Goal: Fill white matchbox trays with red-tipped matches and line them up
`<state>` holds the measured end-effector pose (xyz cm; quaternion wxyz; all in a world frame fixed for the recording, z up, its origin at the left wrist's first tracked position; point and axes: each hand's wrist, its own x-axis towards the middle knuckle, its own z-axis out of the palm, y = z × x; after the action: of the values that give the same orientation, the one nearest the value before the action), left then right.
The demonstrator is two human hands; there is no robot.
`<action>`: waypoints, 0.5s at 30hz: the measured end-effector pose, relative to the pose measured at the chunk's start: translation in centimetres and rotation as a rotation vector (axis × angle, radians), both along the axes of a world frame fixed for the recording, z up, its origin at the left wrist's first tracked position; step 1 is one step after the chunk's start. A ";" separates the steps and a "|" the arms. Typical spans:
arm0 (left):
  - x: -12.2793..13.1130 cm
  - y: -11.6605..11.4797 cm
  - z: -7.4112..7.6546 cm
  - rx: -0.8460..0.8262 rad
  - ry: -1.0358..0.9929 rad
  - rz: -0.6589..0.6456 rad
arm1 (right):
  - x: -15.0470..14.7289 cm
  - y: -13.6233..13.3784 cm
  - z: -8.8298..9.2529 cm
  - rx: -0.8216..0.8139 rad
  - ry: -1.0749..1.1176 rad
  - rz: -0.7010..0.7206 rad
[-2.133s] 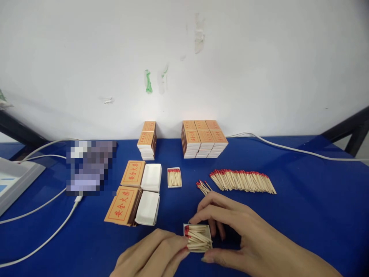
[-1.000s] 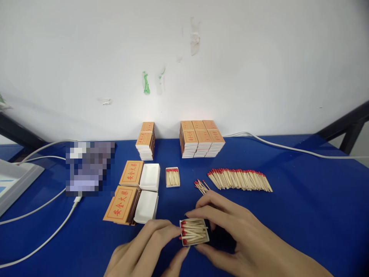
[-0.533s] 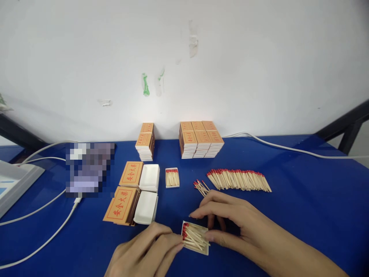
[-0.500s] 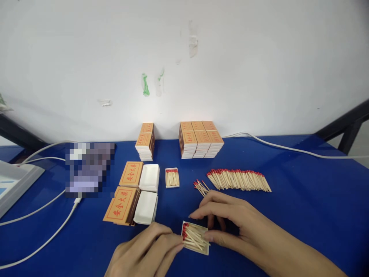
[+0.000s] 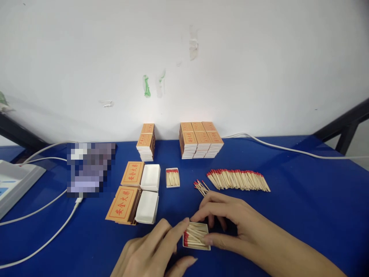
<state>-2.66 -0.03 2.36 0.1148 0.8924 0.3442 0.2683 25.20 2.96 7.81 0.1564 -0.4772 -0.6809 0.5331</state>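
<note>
A white matchbox tray lies near the front of the table, with red-headed matches inside, some slanting. My right hand has its thumb on the tray's right side over the match ends and its index fingertip by the far edge, gripping the tray. At the left, my left hand is open, index fingertip at the tray's far left corner, thumb spread below and apart from it. Beyond my right fingers lie a few loose matches, partly hidden by the hand.
A long row of matches lies at right. One filled tray sits mid-table. Left are orange sleeves and white trays. Matchbox stacks stand by the wall. A phone and white cables lie far left.
My left hand has opened: its index finger moved to the tray's far corner, its thumb away. The tray has turned straighter and its matches have shifted. My right hand stays nearly still.
</note>
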 end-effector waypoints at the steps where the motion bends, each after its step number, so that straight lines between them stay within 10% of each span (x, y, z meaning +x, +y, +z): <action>1: 0.0 0.0 -0.1 0.013 0.018 0.003 | -0.2 0.0 -0.1 0.007 -0.004 -0.005; 15: 0.3 0.3 0.5 -0.062 -0.005 0.049 | -0.1 0.0 0.4 0.060 -0.026 -0.041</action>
<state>-2.39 0.30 2.89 0.1364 0.8792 0.3737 0.2624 25.09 2.95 8.23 0.1725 -0.4931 -0.6885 0.5030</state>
